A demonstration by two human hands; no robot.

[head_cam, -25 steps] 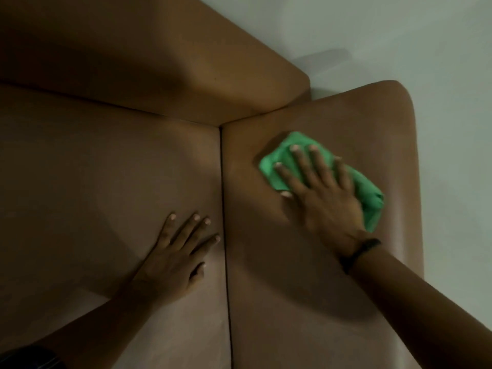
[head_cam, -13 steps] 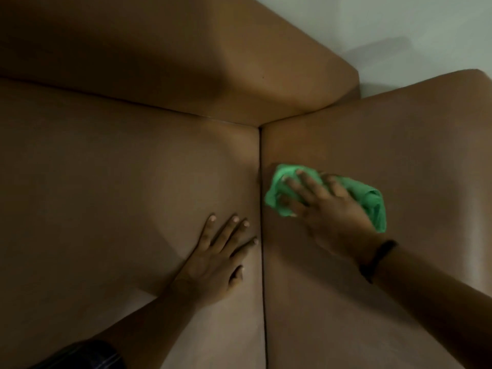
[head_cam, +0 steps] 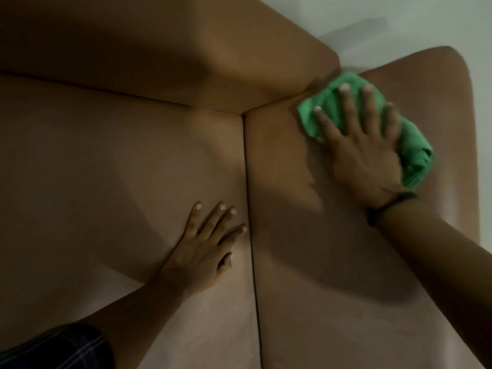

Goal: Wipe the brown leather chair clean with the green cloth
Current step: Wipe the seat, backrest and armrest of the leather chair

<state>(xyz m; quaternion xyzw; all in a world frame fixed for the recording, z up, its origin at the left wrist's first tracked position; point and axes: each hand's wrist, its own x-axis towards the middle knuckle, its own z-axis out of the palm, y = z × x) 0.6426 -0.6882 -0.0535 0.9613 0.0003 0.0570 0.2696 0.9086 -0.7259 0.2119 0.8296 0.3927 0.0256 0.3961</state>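
Wiping is under way: the right hand (head_cam: 364, 153), fingers spread flat, presses the green cloth (head_cam: 407, 145) onto the brown leather chair (head_cam: 106, 155) at far right, the left hand (head_cam: 205, 251) lies open and empty on the seat, and the nearer leather likely comes next.

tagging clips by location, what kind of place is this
Probably an indoor sitting area, home or waiting room; little else shows. Clues: a padded brown leather chair with a seam, a plain pale wall behind it, and a green cloth for wiping.

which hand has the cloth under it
The right hand: it presses flat on the crumpled green cloth on the brown leather chair. The left hand rests bare on the seat.
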